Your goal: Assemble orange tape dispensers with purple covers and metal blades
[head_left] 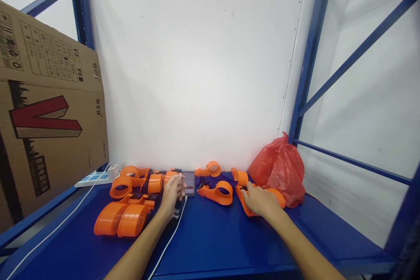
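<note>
My right hand (260, 200) reaches over an orange plastic tape dispenser (243, 204) at the right of the blue table, its fingers closed on the dispenser's edge. My left hand (173, 191) is raised beside the left group of dispensers, close to a phone (189, 183). Its fingers are curled in, and whatever may be inside them is hidden. Between the hands lie an orange dispenser (219, 193) and, behind it, a smaller-looking one (210, 169). Another dispenser (240, 176) rests just behind my right hand. Two wide orange dispensers (120, 218) sit side by side at the left front.
A red plastic bag (278, 170) stands at the right back. On the left, a large cardboard box (52, 109) rises over the table edge. A white cable (170, 238) runs across the blue tabletop (216, 245). Blue metal posts (310, 52) frame the white wall.
</note>
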Motion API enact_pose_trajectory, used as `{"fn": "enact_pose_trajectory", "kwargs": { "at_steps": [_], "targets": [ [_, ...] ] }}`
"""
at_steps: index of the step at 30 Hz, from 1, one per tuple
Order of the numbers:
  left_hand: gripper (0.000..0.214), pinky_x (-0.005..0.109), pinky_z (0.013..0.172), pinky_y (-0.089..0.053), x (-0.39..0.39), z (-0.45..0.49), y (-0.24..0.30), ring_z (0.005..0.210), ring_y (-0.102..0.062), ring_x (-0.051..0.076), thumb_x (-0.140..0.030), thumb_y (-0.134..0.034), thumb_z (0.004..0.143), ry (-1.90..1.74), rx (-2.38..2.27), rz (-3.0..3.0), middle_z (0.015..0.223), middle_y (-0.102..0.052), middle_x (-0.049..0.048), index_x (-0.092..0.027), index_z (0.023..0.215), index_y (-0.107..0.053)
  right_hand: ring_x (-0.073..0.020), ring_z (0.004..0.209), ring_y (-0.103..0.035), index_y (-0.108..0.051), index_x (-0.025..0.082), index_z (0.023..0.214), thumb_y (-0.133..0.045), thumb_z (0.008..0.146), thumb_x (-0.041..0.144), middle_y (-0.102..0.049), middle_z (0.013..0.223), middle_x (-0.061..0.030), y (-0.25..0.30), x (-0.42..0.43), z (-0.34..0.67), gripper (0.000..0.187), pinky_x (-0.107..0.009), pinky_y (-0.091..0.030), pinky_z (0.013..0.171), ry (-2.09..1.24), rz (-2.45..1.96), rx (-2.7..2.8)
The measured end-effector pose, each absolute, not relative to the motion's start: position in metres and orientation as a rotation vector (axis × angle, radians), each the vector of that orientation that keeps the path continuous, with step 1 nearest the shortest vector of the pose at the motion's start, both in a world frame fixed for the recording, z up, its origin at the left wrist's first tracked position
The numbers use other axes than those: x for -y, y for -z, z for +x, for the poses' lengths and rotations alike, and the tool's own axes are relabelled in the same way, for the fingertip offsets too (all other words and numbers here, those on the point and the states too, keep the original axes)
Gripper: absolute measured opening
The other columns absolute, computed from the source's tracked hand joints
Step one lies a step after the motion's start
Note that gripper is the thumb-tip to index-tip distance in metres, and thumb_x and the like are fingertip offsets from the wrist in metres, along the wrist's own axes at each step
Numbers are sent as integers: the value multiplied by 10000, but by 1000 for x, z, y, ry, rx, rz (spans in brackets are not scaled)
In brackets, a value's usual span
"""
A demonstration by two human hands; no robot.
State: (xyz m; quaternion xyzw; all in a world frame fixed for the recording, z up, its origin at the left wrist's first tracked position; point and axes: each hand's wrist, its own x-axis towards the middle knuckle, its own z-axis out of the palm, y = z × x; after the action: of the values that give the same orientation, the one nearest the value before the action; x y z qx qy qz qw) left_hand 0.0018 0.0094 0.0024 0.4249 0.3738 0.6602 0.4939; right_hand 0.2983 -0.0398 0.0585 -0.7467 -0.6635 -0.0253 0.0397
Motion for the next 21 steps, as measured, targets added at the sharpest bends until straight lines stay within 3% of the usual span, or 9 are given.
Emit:
{"fn": "enact_pose_trajectory", "kwargs": {
  "at_steps": [3, 6, 11, 16, 21],
  "targets": [
    [455, 176, 334, -313, -8, 3, -3, 391, -528, 98, -602, -722, 728, -1553, -902, 1049, 617, -620, -24, -183, 865, -609, -395, 1046, -691, -647, 132, 1166, -318, 1020, 494, -727, 1073, -226, -70, 36, 305, 510, -508, -501, 848, 194, -2264, 1975],
    [432, 177, 337, -321, -8, 3, -4, 394, -539, 100, -576, -734, 727, -1540, -894, 1056, 618, -622, -24, -184, 861, -610, -399, 1095, -667, -629, 140, 1196, -321, 1032, 397, -710, 1121, -231, -87, 31, 323, 433, -499, -504, 819, 345, -2313, 1871],
    [438, 176, 336, -319, -7, 3, -5, 390, -535, 98, -580, -733, 723, -1541, -906, 1054, 614, -620, -24, -182, 859, -612, -378, 1164, -652, -656, 158, 1173, -561, 943, 344, -688, 1211, -218, -96, 22, 356, 310, -460, -493, 849, 114, -2518, 1932],
    [450, 176, 338, -315, -8, 3, -5, 395, -537, 100, -592, -735, 714, -1539, -903, 1060, 616, -618, -22, -182, 853, -612, -369, 1161, -654, -616, 157, 1252, -504, 974, 316, -659, 1256, -224, -85, 18, 368, 339, -442, -489, 826, 115, -2533, 1908],
    [464, 174, 339, -316, -8, 3, -4, 398, -531, 96, -615, -718, 722, -1534, -912, 1072, 617, -611, -23, -184, 854, -607, -362, 1170, -648, -667, 156, 1171, -522, 966, 294, -672, 1249, -204, -81, 15, 371, 287, -434, -475, 850, 5, -2546, 1984]
  ]
}}
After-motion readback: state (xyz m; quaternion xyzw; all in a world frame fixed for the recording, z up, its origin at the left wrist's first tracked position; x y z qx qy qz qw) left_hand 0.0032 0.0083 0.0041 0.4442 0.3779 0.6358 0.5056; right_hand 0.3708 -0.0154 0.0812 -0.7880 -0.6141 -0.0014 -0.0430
